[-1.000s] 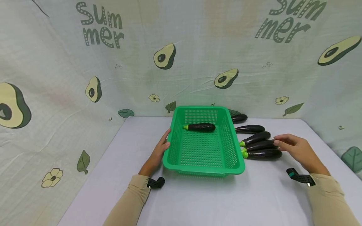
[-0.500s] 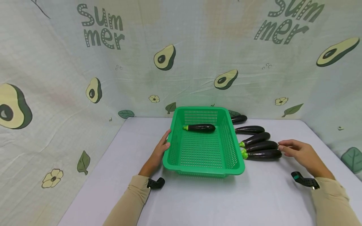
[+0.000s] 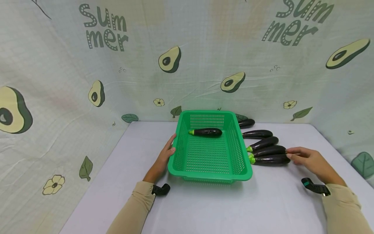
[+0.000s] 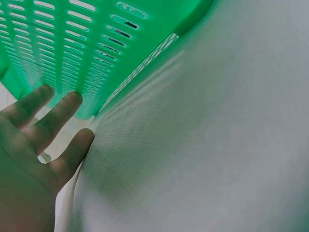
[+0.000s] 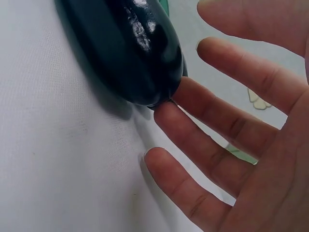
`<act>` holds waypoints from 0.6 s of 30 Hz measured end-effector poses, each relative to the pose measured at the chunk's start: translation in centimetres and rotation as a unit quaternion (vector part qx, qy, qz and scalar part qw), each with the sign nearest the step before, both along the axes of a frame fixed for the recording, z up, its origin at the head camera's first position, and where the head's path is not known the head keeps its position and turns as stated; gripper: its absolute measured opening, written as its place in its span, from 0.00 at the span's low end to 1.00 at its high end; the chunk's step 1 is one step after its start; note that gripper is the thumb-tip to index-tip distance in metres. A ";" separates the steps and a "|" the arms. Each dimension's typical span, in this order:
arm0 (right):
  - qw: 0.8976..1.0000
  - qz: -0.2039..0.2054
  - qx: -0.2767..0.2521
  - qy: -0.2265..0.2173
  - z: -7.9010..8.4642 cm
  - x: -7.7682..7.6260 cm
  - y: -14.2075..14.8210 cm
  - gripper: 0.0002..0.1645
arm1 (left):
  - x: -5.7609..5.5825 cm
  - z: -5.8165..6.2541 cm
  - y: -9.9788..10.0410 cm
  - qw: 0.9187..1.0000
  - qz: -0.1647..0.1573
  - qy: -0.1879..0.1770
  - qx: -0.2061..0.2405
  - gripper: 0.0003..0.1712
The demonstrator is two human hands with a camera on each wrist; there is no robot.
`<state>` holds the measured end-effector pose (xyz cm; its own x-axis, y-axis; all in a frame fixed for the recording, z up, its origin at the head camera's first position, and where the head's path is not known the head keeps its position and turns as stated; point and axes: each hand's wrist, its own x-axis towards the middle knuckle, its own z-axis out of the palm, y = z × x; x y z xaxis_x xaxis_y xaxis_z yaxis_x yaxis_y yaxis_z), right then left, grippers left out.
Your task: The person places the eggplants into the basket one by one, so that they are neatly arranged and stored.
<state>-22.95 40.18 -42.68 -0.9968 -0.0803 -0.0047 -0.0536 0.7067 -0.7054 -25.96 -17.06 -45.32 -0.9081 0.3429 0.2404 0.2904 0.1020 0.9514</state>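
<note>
A green plastic basket (image 3: pixel 210 177) stands mid-table with one dark eggplant (image 3: pixel 207 132) lying crosswise inside, its green stem to the left. My left hand (image 3: pixel 161 159) rests at the basket's left side; in the left wrist view its extended fingers (image 4: pixel 72 100) reach the slotted wall. To the right of the basket, several eggplants lie in a row, stems toward it. My right hand (image 3: pixel 309 161) is at the blunt ends of the two nearest, the front eggplant (image 3: pixel 271 160) and the eggplant behind it (image 3: pixel 269 150). In the right wrist view, spread fingertips touch an eggplant's end (image 5: pixel 130 53).
Farther back in the row are three more eggplants, the rearmost eggplant (image 3: pixel 246 123) partly hidden behind the basket's rim. A white cloth covers the table (image 3: pixel 204 211). A printed curtain (image 3: pixel 198 39) hangs close behind and along the left side.
My right hand has drawn back slightly to the right and toward me, then its fingertips have come in at the ends of the nearest eggplants. The left hand and basket have stayed put.
</note>
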 end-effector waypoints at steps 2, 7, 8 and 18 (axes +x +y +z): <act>1.000 0.007 -0.003 -0.001 -0.1 0.0 0.1 0.34 | 0.0 0.0 0.0 1.000 -0.002 0.001 0.001 0.37; 1.000 0.018 -0.003 -0.005 -0.3 -0.2 0.2 0.34 | -0.1 0.1 -0.1 1.000 -0.005 -0.001 -0.001 0.37; 1.000 0.023 -0.001 -0.006 -0.3 -0.2 0.2 0.34 | -0.1 0.1 -0.1 1.000 -0.006 -0.003 -0.002 0.37; 0.999 0.037 0.011 -0.016 0.0 -0.2 -0.3 0.35 | -0.3 0.2 -0.1 1.000 -0.013 -0.016 -0.004 0.38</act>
<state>-23.17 39.84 -42.72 -0.9873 -0.1539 -0.0389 -0.0846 0.7174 -0.6915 -26.27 -17.18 -45.11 -0.9061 0.3685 0.2079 0.2618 0.1021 0.9597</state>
